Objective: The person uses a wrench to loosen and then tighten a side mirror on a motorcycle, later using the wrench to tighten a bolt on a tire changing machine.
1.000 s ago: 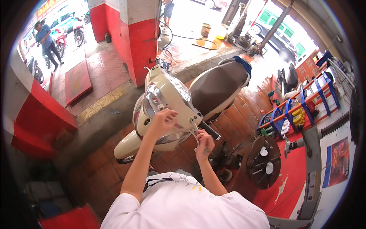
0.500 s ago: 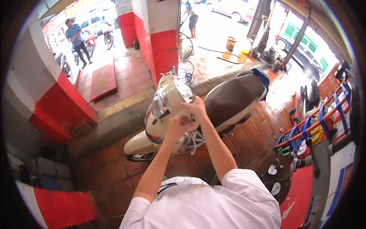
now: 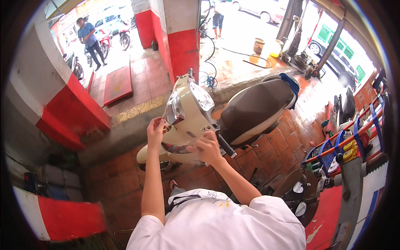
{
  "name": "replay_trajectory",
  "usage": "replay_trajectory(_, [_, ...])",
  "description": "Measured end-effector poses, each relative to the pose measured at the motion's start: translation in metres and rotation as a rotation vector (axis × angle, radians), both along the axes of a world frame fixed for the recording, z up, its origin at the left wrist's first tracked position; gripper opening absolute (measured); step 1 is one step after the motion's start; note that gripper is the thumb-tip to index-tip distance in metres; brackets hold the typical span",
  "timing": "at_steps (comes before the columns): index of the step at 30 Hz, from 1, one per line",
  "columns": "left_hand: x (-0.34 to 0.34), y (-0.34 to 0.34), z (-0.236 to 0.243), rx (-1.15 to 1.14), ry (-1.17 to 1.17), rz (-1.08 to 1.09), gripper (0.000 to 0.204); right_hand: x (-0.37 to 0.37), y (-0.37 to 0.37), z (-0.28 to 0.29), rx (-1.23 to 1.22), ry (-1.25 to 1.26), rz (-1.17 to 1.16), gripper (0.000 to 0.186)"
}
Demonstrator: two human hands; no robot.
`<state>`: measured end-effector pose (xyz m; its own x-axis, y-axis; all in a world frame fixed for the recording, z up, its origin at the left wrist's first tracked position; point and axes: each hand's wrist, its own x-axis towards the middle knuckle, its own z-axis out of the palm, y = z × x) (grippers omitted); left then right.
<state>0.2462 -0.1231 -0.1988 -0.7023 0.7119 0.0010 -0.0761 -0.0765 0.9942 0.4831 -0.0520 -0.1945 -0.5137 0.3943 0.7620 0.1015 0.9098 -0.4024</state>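
Left grip [image 3: 156, 131]: narrow, thumb and forefinger drawn together beside the near edge of the headlight [image 3: 175, 109]; whether anything small is held there I cannot tell. Right grip [image 3: 207, 148]: fingers curled at the near side of the front cover [image 3: 189, 125], close to the dark handlebar end [image 3: 226, 146]; its contents, if any, are hidden by the fingers.

The cream scooter [image 3: 155, 156] stands on the tiled floor [image 3: 273, 150] directly ahead of both hands, front to the left, brown seat [image 3: 256, 104] to the far right.

Handling, in my judgement: the machine as a whole is heavy; its cover appears stiff, smooth and rather slippery, and the clear lens the most fragile part (scratches would be the likely fault). Sound holds are the handlebar end and the firm edges of the cover, not the lens.

Farther out, a blue cloth [image 3: 291, 86] lies over the seat's tail. A red-and-white pillar [image 3: 183, 46] rises beyond the scooter; a blue-and-orange rack [image 3: 327, 153] stands at right.
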Motion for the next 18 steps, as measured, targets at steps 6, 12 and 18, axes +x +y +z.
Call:
replay_trajectory(6, [0.023,0.028,0.007,0.037,0.039,-0.190,0.021,0.030,0.049,-0.039,-1.122,0.757,-0.149,0.038])
replay_trajectory(12, [0.029,0.034,0.007,-0.033,0.128,-0.256,0.024,-0.015,0.139,-0.016,-1.145,0.175,-0.321,0.035])
replay_trajectory(18, [0.031,0.041,0.003,0.018,-0.058,-0.179,0.039,-0.063,0.093,0.009,-0.492,-0.397,-0.424,0.048])
